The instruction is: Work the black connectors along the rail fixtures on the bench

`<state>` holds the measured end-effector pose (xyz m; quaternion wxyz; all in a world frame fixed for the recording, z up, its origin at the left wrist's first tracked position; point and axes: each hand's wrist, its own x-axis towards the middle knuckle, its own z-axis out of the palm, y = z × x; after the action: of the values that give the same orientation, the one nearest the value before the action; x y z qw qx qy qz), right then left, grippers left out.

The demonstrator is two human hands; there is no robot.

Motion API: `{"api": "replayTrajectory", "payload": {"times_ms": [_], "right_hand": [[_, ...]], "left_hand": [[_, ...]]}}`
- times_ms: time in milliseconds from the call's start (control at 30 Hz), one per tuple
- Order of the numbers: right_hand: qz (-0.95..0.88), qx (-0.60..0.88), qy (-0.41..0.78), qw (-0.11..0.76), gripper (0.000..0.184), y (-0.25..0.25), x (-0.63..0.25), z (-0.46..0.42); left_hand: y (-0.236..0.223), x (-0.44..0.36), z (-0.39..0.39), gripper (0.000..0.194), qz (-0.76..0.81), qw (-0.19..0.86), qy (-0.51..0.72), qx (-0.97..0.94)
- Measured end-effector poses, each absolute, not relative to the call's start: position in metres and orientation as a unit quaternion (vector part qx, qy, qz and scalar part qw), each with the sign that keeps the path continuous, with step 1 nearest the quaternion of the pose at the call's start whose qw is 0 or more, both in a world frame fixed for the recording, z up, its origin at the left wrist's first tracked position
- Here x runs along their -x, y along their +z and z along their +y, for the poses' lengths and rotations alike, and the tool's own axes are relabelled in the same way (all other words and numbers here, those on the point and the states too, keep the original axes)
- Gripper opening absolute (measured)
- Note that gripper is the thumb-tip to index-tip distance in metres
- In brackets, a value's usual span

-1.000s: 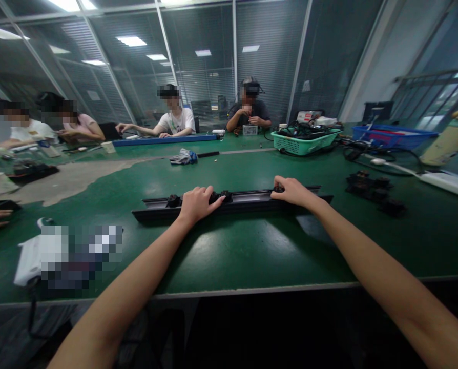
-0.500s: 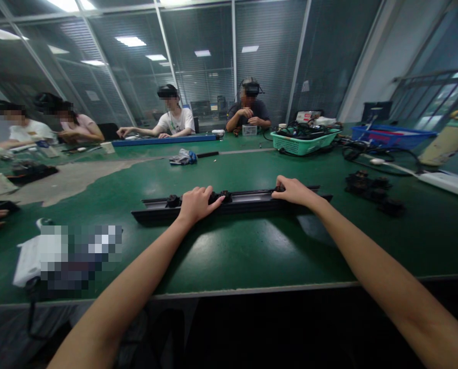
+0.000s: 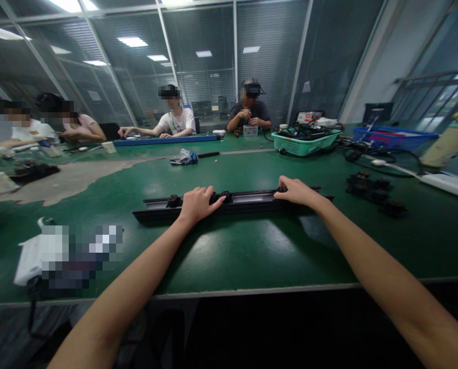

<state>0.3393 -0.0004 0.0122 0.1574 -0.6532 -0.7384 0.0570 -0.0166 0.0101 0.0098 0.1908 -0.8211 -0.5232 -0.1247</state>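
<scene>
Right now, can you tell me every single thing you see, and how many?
Black rail: one, black, table middle
Rail pieces: at least four, black, in the rail
Loose pieces: several, black, right
Basket: one, green, far right
Bin: one, blue, beyond the loose pieces
Bar: one, blue, far side
Cloth bundle: one, grey-blue, beyond the rail
White device: one, white, near left
Table: one, green, underneath
People: four, mixed clothes, across
Small far-left items: too blurry to count
Left hand: one, bare, over the rail
Right hand: one, bare, at a rail piece
</scene>
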Motion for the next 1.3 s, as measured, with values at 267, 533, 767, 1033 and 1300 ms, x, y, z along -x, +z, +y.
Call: {"api": "replayTrajectory", "payload": {"times_ms": [267,533,767,1033,1300], "right_hand": [[-0.745,0.657,0.018,0.114,0.026,0.015,-0.34,-0.004],[-0.72,0.691,-0.029,0.061,0.036,0.023,-0.329,-0.018],[-0.715,0.696,-0.029,0.055,0.036,0.026,-0.326,-0.019],[-0.705,0.707,-0.024,0.05,0.032,0.024,-0.337,-0.015],[-0.732,0.68,0.034,0.034,0.029,0.023,-0.347,-0.001]], "left_hand": [[0.009,0.016,0.012,0.067,-0.522,0.201,-0.119,0.821],[0.008,0.016,0.012,0.067,-0.517,0.209,-0.121,0.821],[0.009,0.016,0.011,0.066,-0.52,0.196,-0.124,0.822],[0.009,0.016,0.012,0.067,-0.52,0.201,-0.123,0.821],[0.009,0.018,0.011,0.066,-0.524,0.193,-0.126,0.82]]}}
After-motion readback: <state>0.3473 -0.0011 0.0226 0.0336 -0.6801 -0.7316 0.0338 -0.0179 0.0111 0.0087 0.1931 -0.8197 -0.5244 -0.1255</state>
